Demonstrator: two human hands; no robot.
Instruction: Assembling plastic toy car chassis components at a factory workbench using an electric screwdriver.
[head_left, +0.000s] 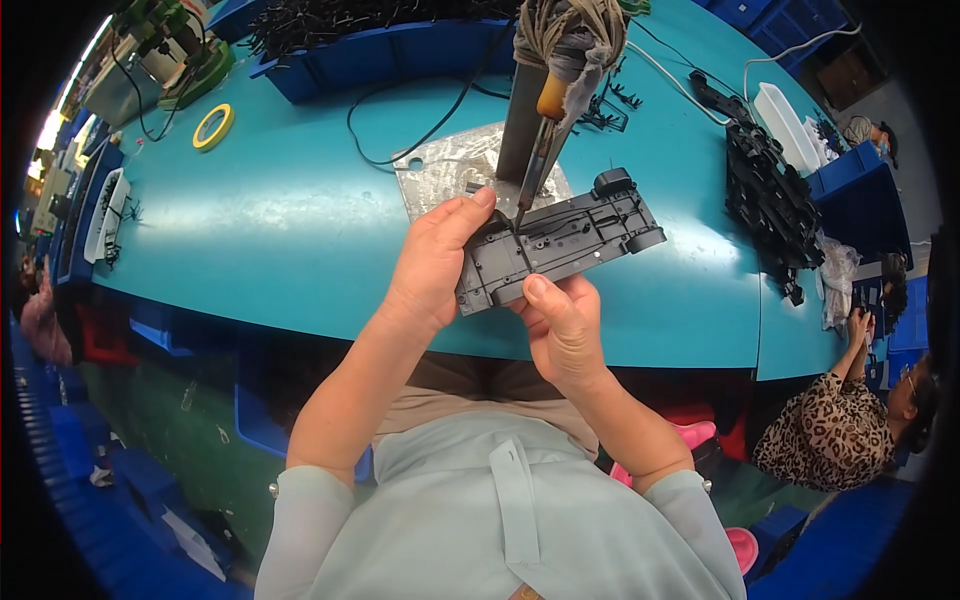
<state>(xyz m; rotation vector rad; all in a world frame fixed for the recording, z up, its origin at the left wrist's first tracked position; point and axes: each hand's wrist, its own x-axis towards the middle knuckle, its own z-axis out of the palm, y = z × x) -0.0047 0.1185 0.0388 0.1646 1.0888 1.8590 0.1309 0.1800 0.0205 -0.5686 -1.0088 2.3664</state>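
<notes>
A black plastic toy car chassis (585, 234) is held tilted between my two hands, underside up, above the table's near edge. My left hand (432, 258) grips its left end, thumb on top beside a wheel. My right hand (566, 322) pinches the near edge, thumb on top and fingers beneath. Wheels show at the chassis's right end. A soldering iron (537, 165) with an orange handle points down from a metal post (517, 125) wrapped in cloth at the top. Its tip meets the chassis, or hangs just over it, near my left thumb.
The post stands on a scuffed metal plate (440, 163). Behind is a blue bin (390, 65) of black parts; yellow tape (212, 127) lies left. Stacked black chassis (770, 190) and a white tray (785, 130) are at right. A co-worker (835, 430) sits far right. Cables cross the table.
</notes>
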